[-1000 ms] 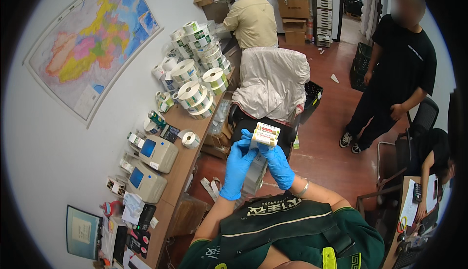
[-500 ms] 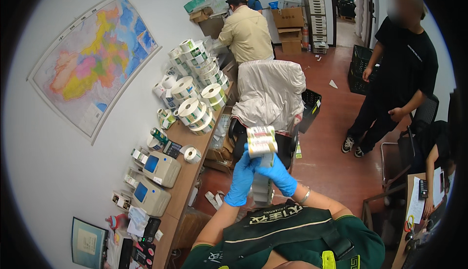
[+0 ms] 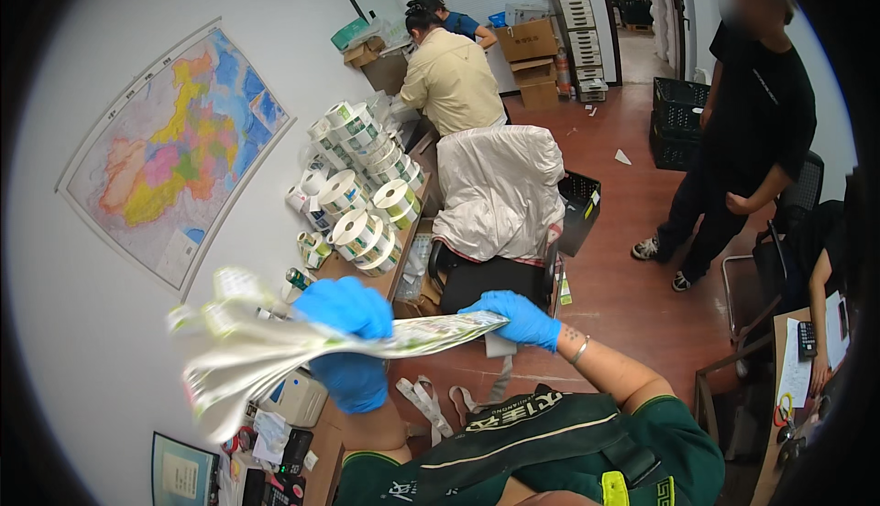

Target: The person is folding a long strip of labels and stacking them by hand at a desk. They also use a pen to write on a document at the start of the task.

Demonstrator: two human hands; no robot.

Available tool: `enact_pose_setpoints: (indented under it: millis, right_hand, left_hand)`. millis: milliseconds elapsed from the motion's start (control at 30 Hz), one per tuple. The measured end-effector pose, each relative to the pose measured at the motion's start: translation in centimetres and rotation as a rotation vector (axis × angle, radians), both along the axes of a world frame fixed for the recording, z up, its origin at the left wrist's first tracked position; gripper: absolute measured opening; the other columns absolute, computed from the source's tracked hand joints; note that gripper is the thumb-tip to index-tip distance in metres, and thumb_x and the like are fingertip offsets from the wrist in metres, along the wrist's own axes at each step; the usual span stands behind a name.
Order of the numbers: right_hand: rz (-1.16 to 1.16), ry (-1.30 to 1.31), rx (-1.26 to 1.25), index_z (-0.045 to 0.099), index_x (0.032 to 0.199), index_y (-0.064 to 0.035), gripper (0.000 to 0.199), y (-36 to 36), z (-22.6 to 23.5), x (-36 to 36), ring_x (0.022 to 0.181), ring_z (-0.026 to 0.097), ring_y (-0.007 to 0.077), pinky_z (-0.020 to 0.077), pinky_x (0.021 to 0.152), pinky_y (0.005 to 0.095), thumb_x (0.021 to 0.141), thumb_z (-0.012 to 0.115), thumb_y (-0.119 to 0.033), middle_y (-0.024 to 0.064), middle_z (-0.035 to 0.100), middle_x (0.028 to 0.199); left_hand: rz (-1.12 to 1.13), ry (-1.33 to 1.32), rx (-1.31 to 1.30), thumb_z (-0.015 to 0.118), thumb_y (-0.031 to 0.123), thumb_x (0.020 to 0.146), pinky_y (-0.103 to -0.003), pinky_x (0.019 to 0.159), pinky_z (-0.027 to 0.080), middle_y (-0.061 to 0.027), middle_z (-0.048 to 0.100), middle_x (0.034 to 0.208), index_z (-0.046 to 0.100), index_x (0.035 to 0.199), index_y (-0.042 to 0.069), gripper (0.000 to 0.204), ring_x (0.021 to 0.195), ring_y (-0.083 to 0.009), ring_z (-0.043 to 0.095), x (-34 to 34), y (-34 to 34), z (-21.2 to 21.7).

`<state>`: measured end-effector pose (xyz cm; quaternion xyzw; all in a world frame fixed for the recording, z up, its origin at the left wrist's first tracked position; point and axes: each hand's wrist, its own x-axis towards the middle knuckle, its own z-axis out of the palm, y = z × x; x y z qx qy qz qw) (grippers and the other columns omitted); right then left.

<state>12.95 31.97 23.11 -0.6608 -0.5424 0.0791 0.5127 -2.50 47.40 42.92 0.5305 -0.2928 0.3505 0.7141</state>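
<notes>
Sheaf of white, green-printed label strips (image 3: 261, 357) held aloft: left hand (image 3: 346, 308) clamped mid-length, right hand (image 3: 522, 320) gripping one end. Free end fanned, motion-blurred; print illegible, section under left glove hidden.

The left hand (image 3: 346, 308) and the right hand (image 3: 521, 319) are gloved in bright blue. The printed strip (image 3: 438, 334) is white with green marks. The wall map (image 3: 174, 158) has patches of yellow, pink, orange, green and blue. The floor (image 3: 610, 272) is reddish brown.
</notes>
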Motion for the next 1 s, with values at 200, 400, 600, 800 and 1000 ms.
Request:
enact_pose_setpoints:
  millis: [200,400,600,800,1000]
  right_hand:
    - [-0.236,-0.438,0.222,0.063,0.104,-0.0125,0.038,-3.4,0.1,9.0,0.084,0.058,0.0333,0.0467,0.078,0.0408,0.068,0.074,-0.018,0.0100,0.060,0.089]
    - [-0.471,-0.212,0.383,0.066,0.107,-0.0140,0.040,-8.5,7.8,9.8,0.084,0.063,0.0225,0.0489,0.074,0.0302,0.071,0.079,-0.021,0.0049,0.065,0.094]
    - [-0.547,-0.396,0.111,0.066,0.108,-0.0138,0.034,-9.6,6.6,8.5,0.084,0.062,0.0258,0.0497,0.073,0.0337,0.075,0.073,-0.018,0.0061,0.063,0.090]
    - [-0.299,-0.662,-0.372,0.063,0.107,-0.0174,0.034,-7.0,5.2,4.0,0.084,0.062,0.0257,0.0486,0.070,0.0370,0.074,0.065,-0.010,0.0070,0.060,0.087]
    - [-0.221,-0.639,-0.392,0.053,0.126,-0.0130,0.060,-6.8,4.1,2.3,0.083,0.060,0.0236,0.0457,0.071,0.0360,0.069,0.072,-0.017,0.0053,0.058,0.087]
  left_hand:
    - [-0.162,-0.177,0.215,0.055,0.025,0.095,-0.028,0.041,0.039,-0.0032,0.040,0.065,0.044,0.067,0.009,0.034,0.052,-0.0124,0.042,0.5,-2.1,1.3]
    - [-0.248,-0.115,0.215,0.059,0.028,0.092,-0.027,0.035,0.030,0.0030,0.036,0.041,0.038,0.049,0.017,0.049,0.031,-0.0103,0.026,1.1,0.4,-1.9]
    - [0.545,1.032,0.665,0.048,0.003,0.090,-0.037,0.103,0.039,-0.0175,0.056,0.125,0.051,0.129,0.000,0.039,0.122,-0.0281,0.050,-1.0,8.6,-13.2]
    - [0.272,0.686,0.427,0.056,0.011,0.091,-0.036,0.111,0.029,-0.0121,0.040,0.144,0.045,0.137,0.003,0.048,0.131,-0.0235,0.041,6.2,0.5,-13.6]
    - [-0.536,1.152,0.218,0.061,0.020,0.092,-0.030,0.095,0.043,-0.0064,0.063,0.114,0.058,0.122,-0.002,0.037,0.105,-0.0148,0.058,8.2,-3.1,-20.6]
